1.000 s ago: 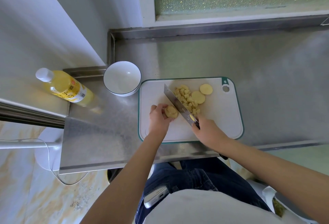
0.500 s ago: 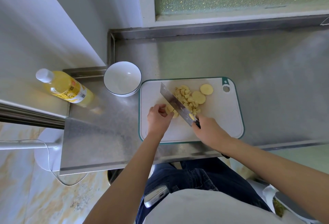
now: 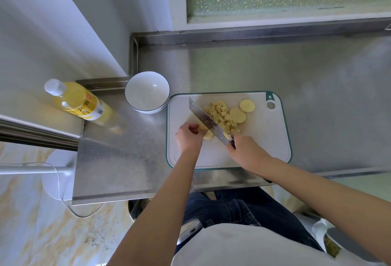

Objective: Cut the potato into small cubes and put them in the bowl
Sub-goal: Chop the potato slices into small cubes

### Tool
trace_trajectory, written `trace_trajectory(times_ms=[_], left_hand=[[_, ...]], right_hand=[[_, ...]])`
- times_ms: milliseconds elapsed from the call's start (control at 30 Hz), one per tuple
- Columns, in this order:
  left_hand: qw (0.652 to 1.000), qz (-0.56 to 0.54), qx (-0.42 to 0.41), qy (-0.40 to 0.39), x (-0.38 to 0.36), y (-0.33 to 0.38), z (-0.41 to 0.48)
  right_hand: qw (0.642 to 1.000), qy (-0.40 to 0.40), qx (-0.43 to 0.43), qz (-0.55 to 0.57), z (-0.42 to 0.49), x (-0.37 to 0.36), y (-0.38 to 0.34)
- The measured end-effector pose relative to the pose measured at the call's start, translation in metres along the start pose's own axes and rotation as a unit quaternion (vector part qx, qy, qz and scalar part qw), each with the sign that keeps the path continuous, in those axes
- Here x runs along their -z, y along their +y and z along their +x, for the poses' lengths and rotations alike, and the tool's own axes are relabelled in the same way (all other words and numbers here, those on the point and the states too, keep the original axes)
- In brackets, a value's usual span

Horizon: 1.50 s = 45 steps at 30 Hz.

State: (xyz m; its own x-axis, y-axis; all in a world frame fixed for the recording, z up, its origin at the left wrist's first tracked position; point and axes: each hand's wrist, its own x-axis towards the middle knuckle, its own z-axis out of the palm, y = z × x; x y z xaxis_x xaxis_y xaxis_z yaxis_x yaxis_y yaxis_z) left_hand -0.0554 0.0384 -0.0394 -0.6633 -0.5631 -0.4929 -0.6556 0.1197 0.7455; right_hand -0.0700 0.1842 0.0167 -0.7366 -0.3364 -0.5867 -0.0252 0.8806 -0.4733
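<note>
A white cutting board with a green rim [image 3: 262, 145] lies on the steel counter. My left hand [image 3: 189, 136] holds a stack of potato slices [image 3: 207, 134] with curled fingers. My right hand [image 3: 246, 151] grips the handle of a cleaver [image 3: 208, 122], whose blade stands on edge against the stack. Right of the blade lies a pile of several small potato cubes [image 3: 222, 115], and past it two round slices [image 3: 247, 105]. The white bowl [image 3: 147, 92] sits off the board's far left corner with nothing in it.
A yellow bottle with a white cap [image 3: 79, 101] stands tilted in view at the left on the counter. The steel counter [image 3: 317, 96] extends to the right and back to a window sill. A wall corner rises behind the bowl.
The cleaver has shifted left across the stack between cuts, and my left hand's fingers have drawn back with it. Less of the stack shows left of the blade.
</note>
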Motion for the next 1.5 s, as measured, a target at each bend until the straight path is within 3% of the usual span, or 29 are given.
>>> trace_trajectory(times_ms=[400,700,1067,1233,1500], left_hand=[[1.0,0.019,0.012,-0.019,0.003,0.004,0.005],[0.999,0.04,0.003,-0.023,0.004,0.002,0.007],[0.998,0.028,-0.043,-0.035,0.007,-0.003,-0.001],[1.0,0.02,-0.024,0.002,0.006,-0.009,-0.006],[0.999,0.041,-0.006,0.013,0.005,-0.008,-0.005]], right_hand=[[0.998,-0.038,-0.043,-0.014,0.008,-0.003,-0.005],[1.0,-0.013,-0.007,-0.011,0.006,-0.013,0.001],[0.999,-0.016,-0.026,0.023,0.01,-0.001,0.006],[0.999,0.024,-0.007,0.029,0.007,0.005,0.004],[0.999,-0.015,0.033,0.007,-0.004,-0.002,0.006]])
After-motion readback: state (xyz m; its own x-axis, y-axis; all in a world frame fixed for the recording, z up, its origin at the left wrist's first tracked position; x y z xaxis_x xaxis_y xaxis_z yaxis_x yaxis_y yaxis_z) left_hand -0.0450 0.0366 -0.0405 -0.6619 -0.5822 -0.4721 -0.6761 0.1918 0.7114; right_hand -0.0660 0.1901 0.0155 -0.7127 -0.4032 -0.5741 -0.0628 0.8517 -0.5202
